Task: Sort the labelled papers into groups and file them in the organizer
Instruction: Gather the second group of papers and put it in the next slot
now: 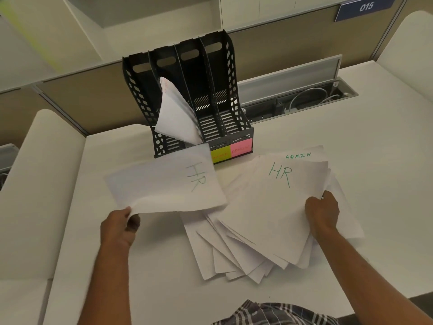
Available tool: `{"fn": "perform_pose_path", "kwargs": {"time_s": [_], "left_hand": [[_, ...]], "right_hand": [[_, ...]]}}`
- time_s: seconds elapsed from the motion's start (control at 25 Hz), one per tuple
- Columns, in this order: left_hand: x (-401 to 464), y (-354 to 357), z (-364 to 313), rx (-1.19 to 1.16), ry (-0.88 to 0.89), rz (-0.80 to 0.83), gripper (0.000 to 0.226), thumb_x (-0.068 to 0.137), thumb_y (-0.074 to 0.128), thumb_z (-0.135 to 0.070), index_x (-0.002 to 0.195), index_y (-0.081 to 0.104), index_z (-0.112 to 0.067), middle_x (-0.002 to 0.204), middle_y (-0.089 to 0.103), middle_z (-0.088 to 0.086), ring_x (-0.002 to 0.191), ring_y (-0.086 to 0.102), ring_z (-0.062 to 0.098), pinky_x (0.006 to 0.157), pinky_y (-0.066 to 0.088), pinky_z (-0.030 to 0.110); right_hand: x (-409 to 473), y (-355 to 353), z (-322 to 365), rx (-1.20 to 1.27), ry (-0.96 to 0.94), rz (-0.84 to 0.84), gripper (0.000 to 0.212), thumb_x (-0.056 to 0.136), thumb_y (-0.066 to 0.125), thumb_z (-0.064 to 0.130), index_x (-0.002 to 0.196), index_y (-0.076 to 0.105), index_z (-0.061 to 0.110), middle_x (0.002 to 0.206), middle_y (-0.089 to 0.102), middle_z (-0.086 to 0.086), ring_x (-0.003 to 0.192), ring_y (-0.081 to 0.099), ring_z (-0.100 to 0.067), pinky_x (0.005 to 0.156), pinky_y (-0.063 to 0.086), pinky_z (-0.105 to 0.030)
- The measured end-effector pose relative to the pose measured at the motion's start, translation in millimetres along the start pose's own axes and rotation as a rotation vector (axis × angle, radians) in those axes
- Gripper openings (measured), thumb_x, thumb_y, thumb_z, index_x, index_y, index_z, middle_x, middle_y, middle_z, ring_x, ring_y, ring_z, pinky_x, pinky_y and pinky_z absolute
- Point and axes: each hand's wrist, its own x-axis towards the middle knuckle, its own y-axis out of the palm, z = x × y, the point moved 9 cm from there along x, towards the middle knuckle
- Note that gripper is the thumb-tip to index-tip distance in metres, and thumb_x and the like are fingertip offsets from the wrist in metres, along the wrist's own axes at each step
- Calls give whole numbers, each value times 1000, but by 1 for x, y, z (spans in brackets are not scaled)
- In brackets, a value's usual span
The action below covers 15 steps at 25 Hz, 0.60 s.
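My left hand (120, 225) pinches the near edge of a white sheet marked HR (168, 184) and holds it lifted over the desk, in front of the black organizer (230, 95). My right hand (323, 213) rests on the right edge of a fanned pile of papers (262, 221); its top sheet also reads HR, and a sheet marked ADMIN (298, 156) peeks out behind. A curled bundle of filed papers (175, 111) leans out of the organizer's second slot from the left. Yellow (220, 156) and pink (241, 147) labels mark the two right slots.
The white desk (351, 148) runs to a beige partition behind the organizer. An open cable tray (302, 99) with wires sits at the back right. White side panels (39, 184) flank the desk on the left. My checked shirt (276, 315) shows at the bottom edge.
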Motion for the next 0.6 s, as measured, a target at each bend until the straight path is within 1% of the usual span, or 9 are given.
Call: {"fn": "perform_pose_path", "kwargs": {"time_s": [0.12,0.24,0.28,0.36,0.4,0.48,0.52,0.56,0.6], "left_hand": [[-6,-8,3,-82,-56,29,12,89,57,6,84,57,-5,89,58,11,69,57,19,40,49,17],[-28,10,20,-118,-108,99,14,92,54,5,83,58,-5,85,60,10,65,56,17,38,46,15],[-38,19,29,-83,-114,124,14,93,55,4,83,59,-6,80,63,9,63,58,17,38,47,15],[-62,37,47,48,-78,183,14,94,56,1,85,62,-9,67,71,3,56,65,14,40,49,17],[-74,46,59,121,-37,212,14,94,58,-1,87,65,-10,67,73,-1,58,67,13,45,51,19],[-97,57,89,250,40,245,13,93,60,-2,92,69,-12,81,75,2,73,69,18,56,57,27],[-107,59,106,316,71,242,12,92,61,-2,94,69,-11,89,75,7,79,69,23,63,60,34],[-116,58,121,383,98,236,10,91,61,-3,95,68,-10,94,74,11,84,69,27,73,61,43],[-123,57,135,438,118,229,10,90,61,-6,97,66,-10,98,73,12,89,69,30,81,59,50]], "right_hand": [[-9,17,-5,81,4,76,38,84,49,2,120,61,7,113,66,-14,91,59,-29,79,46,-33],[-21,39,-16,174,41,165,39,85,50,2,122,61,8,111,67,-11,87,61,-24,78,48,-32],[-27,48,-21,214,69,208,39,86,50,2,123,61,8,111,67,-10,88,62,-23,79,51,-34],[-42,70,-30,308,134,315,39,88,51,1,124,62,10,112,68,-12,92,65,-27,81,55,-38],[-50,81,-33,343,165,366,37,89,51,1,123,62,11,111,69,-13,93,67,-29,77,57,-37],[-68,100,-36,377,215,446,32,93,51,5,122,63,14,108,70,-13,93,68,-30,68,58,-34],[-75,107,-36,383,233,470,27,97,51,12,121,63,16,108,71,-12,93,68,-30,66,58,-33],[-81,113,-35,400,252,485,24,101,49,22,119,64,18,108,72,-10,94,69,-28,67,59,-33],[-86,116,-33,426,270,494,29,102,46,37,116,67,21,106,75,-7,94,71,-26,69,59,-34]]}}
